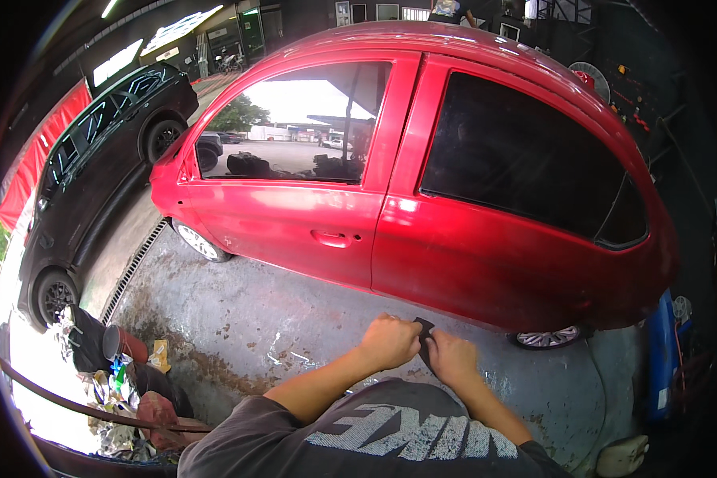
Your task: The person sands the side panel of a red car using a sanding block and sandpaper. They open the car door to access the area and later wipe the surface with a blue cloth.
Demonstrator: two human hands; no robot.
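In front of my chest, my left hand [390,341] and my right hand [452,358] are close together. Both have their fingers closed on a small, dark, flat sheet [425,328], which shows between them. Its kind is hard to make out, and my fingers cover part of it. Beyond my hands stands a red car [295,215], side-on and not touched by either hand. Its front door has a handle [331,238] with a small dark hole beside it. Dark glass fills the rear window [526,151].
A black vehicle [107,171] stands at the left, past a floor drain grate [135,269]. At the lower left are a reddish bucket [124,344] and a heap of crumpled waste [115,406]. A blue object [660,358] is at the right, near a thin cord [603,390] on the floor.
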